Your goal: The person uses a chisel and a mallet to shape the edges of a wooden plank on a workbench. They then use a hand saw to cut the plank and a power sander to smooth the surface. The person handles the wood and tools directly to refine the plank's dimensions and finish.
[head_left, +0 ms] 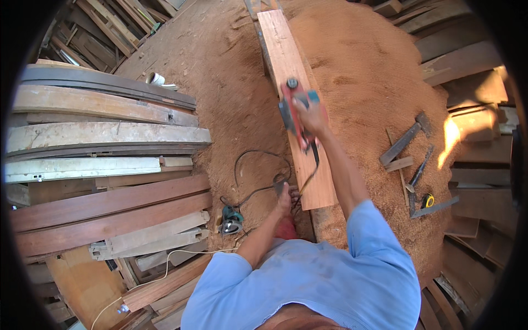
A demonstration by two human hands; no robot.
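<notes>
Right hand is closing fully around the handle of a red and grey electric hand planer, fingers wrapped tight, arm stretched forward. The planer is sitting flat on a long reddish wooden plank, roughly midway along the plank's length. The plank is lying lengthwise over a wide bed of orange-brown sawdust. A black power cord is trailing from the planer's rear and looping over the sawdust to the left of the plank. Left hand is hanging low beside the plank's near end, fingers close together; whether it is gripping the cord cannot be told. A small teal and silver power tool is lying on the ground near the left hand. Dark metal squares and a yellow tape measure are resting on the sawdust, well apart to the right.
</notes>
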